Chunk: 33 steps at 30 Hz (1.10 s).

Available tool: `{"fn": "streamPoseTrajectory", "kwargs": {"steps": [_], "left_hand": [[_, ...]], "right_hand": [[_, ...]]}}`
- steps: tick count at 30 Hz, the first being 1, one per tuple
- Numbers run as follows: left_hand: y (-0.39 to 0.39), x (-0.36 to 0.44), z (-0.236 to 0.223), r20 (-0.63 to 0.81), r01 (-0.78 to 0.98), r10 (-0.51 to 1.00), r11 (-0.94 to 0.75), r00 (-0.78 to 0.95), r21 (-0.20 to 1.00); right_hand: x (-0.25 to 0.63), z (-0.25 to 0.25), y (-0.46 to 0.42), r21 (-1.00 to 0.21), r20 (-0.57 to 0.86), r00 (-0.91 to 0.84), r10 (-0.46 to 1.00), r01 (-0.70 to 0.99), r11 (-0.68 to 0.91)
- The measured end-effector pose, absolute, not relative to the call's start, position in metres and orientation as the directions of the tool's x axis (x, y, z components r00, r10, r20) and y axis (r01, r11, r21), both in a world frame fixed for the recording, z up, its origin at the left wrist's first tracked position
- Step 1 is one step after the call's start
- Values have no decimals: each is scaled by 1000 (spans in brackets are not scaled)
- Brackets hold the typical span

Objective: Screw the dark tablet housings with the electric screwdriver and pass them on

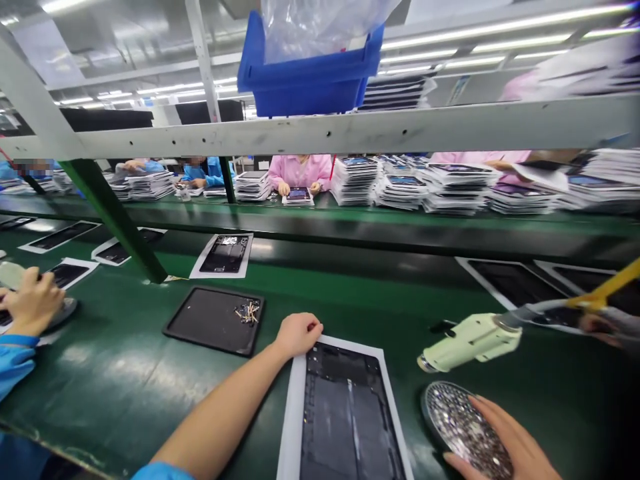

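Long green assembly bench [100, 373], stacks of tablet panels [453, 190] on far side. Black tray [215, 320] w/ small screws [249, 312] left of centre. Tablet back panel [345, 417] on white paper sheet [293, 427], L hand [299, 335] curled loosely at sheet's edge, fingers folded in. R hand [510, 443], fingers together, thumb below, grips sparkly round dish [463, 427]. Risk: cream power tool [470, 341] just beside; a knock could tip dish, spill contents.
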<state>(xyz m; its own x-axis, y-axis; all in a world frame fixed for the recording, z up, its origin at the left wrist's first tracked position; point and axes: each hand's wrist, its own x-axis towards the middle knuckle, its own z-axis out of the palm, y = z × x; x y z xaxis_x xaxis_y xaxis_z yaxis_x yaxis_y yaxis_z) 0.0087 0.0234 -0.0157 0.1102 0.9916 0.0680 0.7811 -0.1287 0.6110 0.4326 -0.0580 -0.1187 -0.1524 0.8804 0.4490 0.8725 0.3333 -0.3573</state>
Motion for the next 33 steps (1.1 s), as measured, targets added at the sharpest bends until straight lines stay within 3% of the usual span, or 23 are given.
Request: {"fn": "streamPoseTrajectory", "kwargs": {"steps": [4,8,11,16,21,25,29,33], "left_hand": [[24,8,-18,91,779,990,-143,111,611],[26,7,-19,87,783,990,-139,108,606],[26,7,-16,86,782,989,-145,117,607],[28,3,-14,93,764,984,-178,154,620],[34,-1,-18,79,755,981,-188,178,628],[32,-1,-14,76,750,981,-187,180,634],[30,1,-10,62,758,982,-176,177,628],[30,2,-8,65,753,982,-177,176,634]], "right_hand": [[437,-116,-64,-363,462,32,886,919,156],[433,-110,-71,-404,380,-124,917,869,285],[419,-98,-70,-448,322,-157,934,844,296],[398,-71,-79,-483,339,83,937,870,98],[389,-57,-89,-514,155,-120,981,838,183],[386,-53,-88,-520,208,4,978,847,107],[384,-53,-90,-520,212,-26,977,843,135],[382,-55,-91,-507,232,54,971,859,74]]}}
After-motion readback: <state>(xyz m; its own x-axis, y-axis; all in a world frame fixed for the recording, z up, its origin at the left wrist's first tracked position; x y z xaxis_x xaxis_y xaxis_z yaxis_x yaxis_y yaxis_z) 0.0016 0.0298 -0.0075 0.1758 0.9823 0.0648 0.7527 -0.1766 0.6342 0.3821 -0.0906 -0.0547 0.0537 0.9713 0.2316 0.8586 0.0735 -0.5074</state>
